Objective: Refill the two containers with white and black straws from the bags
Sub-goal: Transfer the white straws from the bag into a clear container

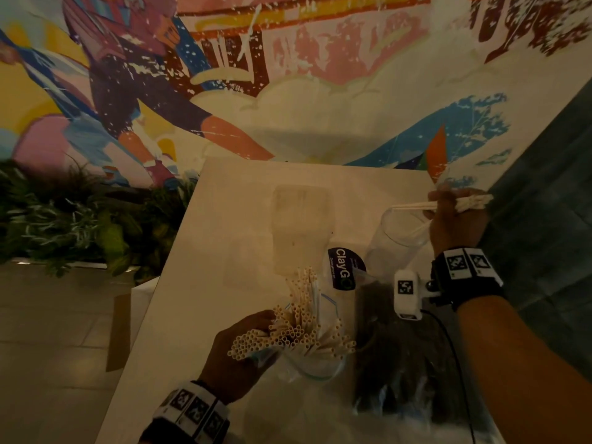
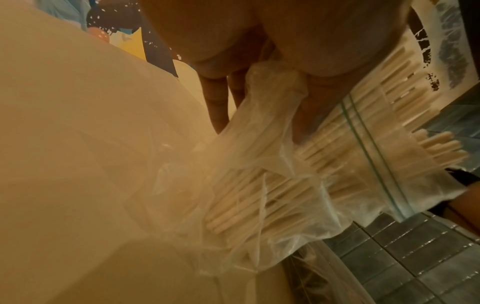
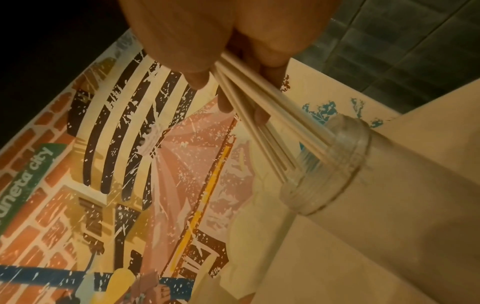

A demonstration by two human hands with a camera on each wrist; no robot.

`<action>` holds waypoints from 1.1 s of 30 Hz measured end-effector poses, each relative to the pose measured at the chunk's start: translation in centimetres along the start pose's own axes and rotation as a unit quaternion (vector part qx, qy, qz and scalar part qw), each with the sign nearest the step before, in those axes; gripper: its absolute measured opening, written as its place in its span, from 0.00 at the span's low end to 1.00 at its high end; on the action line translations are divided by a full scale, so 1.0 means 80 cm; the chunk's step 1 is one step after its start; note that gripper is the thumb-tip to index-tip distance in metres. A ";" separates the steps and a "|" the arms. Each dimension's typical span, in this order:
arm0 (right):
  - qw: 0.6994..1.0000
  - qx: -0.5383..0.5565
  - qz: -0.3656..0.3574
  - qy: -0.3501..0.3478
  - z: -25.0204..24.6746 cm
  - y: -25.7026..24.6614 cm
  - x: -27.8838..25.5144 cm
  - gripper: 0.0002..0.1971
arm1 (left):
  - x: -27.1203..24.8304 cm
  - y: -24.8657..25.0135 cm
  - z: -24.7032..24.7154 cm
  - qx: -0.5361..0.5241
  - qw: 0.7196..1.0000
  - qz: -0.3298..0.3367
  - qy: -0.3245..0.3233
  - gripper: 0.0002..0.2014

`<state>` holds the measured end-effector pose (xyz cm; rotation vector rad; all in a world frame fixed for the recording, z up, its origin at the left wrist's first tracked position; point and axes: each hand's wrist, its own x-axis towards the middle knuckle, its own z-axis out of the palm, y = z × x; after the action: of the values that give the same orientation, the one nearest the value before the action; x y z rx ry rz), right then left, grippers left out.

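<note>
My left hand (image 1: 238, 357) grips a clear zip bag (image 1: 320, 363) full of white straws (image 1: 298, 328), whose open ends fan upward; in the left wrist view my fingers (image 2: 215, 102) curl round the bag's plastic (image 2: 259, 148). My right hand (image 1: 455, 219) holds a small bunch of white straws (image 1: 416, 206) and their tips reach into the mouth of a clear round container (image 1: 397, 238). The right wrist view shows those straws (image 3: 265, 115) entering the container's rim (image 3: 332, 164). A second clear container (image 1: 301, 229) stands at the table's middle. A bag of black straws (image 1: 403, 357) lies near the front.
The white table (image 1: 198, 283) has its left edge beside green plants (image 1: 80, 219) and a tiled floor. A painted mural wall (image 1: 288, 75) rises behind. A dark round sticker (image 1: 344, 267) lies between the containers. Dark tiled wall stands at the right (image 1: 544, 187).
</note>
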<state>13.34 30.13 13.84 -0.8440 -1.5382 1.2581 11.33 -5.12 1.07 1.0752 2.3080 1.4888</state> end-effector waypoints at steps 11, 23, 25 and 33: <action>0.998 -0.037 -0.032 0.027 -0.001 0.013 0.018 0.14 | 0.001 -0.001 0.000 0.122 0.992 0.040 0.016 0.21; 0.929 -0.358 0.065 -0.074 -0.006 0.045 0.026 0.37 | -0.001 -0.014 -0.002 0.037 0.999 0.001 -0.017 0.18; 0.920 -0.375 0.063 -0.093 -0.006 0.047 0.026 0.36 | -0.002 -0.010 -0.001 0.024 1.000 -0.006 -0.015 0.17; 0.973 -0.228 0.031 -0.005 -0.018 0.034 -0.032 0.43 | -0.003 -0.016 0.001 0.002 1.000 -0.012 -0.006 0.20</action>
<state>15.35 28.89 10.60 -1.1857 -1.8562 0.9618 10.92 -5.49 -0.14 1.0521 2.3076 1.4656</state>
